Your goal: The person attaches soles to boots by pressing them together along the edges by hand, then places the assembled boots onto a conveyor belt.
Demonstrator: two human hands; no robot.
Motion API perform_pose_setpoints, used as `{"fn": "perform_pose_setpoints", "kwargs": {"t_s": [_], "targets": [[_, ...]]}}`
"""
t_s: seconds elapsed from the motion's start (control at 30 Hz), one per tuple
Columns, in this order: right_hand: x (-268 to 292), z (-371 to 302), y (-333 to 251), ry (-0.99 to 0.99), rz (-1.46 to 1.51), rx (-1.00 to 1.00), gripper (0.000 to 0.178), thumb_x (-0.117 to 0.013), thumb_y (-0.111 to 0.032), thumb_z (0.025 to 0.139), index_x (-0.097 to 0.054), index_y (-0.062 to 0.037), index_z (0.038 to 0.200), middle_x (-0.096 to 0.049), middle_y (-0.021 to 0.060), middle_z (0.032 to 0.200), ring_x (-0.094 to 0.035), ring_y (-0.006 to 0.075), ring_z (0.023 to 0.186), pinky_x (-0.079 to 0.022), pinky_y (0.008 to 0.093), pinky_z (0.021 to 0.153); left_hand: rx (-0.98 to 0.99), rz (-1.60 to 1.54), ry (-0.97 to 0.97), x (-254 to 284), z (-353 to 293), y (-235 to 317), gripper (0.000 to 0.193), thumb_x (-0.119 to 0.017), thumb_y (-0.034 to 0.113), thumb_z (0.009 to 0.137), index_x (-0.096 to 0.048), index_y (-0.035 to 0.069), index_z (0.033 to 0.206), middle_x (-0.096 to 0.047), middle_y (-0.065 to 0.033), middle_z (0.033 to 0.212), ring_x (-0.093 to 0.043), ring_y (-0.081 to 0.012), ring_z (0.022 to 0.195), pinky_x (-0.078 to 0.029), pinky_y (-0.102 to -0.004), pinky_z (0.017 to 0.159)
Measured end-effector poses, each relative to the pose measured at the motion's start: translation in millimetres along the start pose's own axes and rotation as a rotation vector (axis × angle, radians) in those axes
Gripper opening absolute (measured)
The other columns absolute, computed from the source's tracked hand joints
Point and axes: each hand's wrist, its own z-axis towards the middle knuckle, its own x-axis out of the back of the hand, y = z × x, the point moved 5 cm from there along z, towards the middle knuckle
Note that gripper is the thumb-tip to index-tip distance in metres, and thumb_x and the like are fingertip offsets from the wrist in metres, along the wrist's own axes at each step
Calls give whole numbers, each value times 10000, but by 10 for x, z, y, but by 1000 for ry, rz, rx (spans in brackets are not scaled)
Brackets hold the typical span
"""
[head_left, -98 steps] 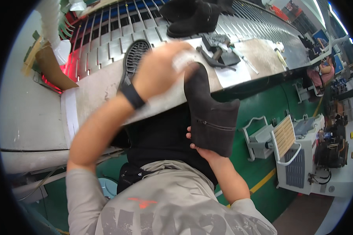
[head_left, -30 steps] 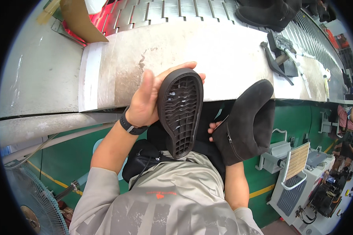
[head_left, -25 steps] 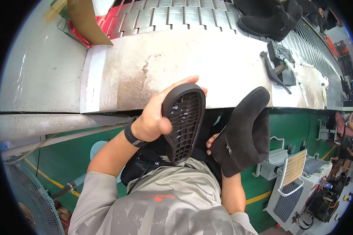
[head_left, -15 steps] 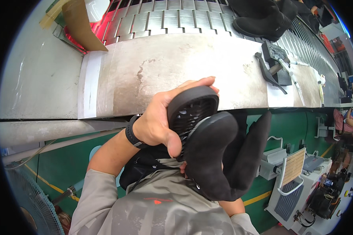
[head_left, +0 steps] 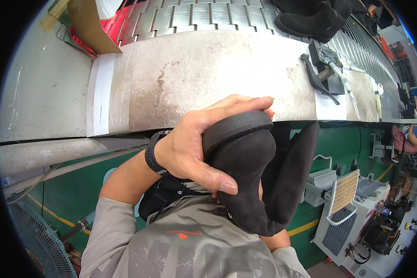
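My left hand (head_left: 190, 148) grips a thick black shoe sole (head_left: 238, 129) and the black suede-like boot (head_left: 245, 162) under it. Its fingers lie over the sole's outer face, and the thumb presses on the boot's side. The sole sits against the rounded end of the boot. To the right rises a long dark boot shaft (head_left: 296, 171); whether it is part of the same boot I cannot tell. Behind the boot, my right hand (head_left: 261, 191) is mostly hidden, with only bits of skin showing; it appears to hold the boot from behind.
A worn pale board (head_left: 194, 69) lies along the bench before me. On its right rest a hammer (head_left: 317, 81), a black block (head_left: 331, 69) and syringe-like tubes (head_left: 350, 97). More black boots (head_left: 310, 23) stand on the metal slat conveyor (head_left: 199, 16). A fan (head_left: 37, 236) is lower left.
The sole has turned and come down onto the boot, covering its hollow ribbed inside. My left thumb has moved from the sole's edge onto the boot's side.
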Motion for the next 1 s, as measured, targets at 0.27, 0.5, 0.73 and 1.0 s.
{"fn": "perform_pose_setpoints", "kwargs": {"t_s": [0.27,0.5,0.73,1.0], "targets": [[-15,15,-32,-5,-1,16,441,-518,-293,1089,-616,127,1182,-709,310,980,-732,390,844,-630,460,731,-11,14,-6,-5,0,-1,1223,-987,386,642,-421,-90,1616,-583,-282,1450,-582,-354,1352,-473,-463,1131],[-29,50,-44,-33,43,27,486,-493,-326,1103,-612,133,1213,-714,325,998,-741,399,861,-634,459,727,27,9,-8,-27,24,-21,1209,-984,393,659,-422,-89,1615,-585,-266,1455,-575,-355,1364,-466,-479,1148],[-133,86,-68,-92,119,41,530,-469,-358,1118,-608,138,1243,-718,339,1016,-750,407,877,-639,459,723,37,43,-4,1,8,-19,1188,-971,388,678,-418,-79,1620,-582,-257,1476,-568,-355,1378,-458,-483,1161],[-252,32,-159,-151,192,59,582,-441,-396,1135,-603,144,1278,-724,356,1037,-760,416,896,-644,459,718,259,-65,97,-29,3,-40,1094,-928,315,750,-403,-69,1630,-587,-185,1505,-566,-248,1377,-443,-381,1183]]}}
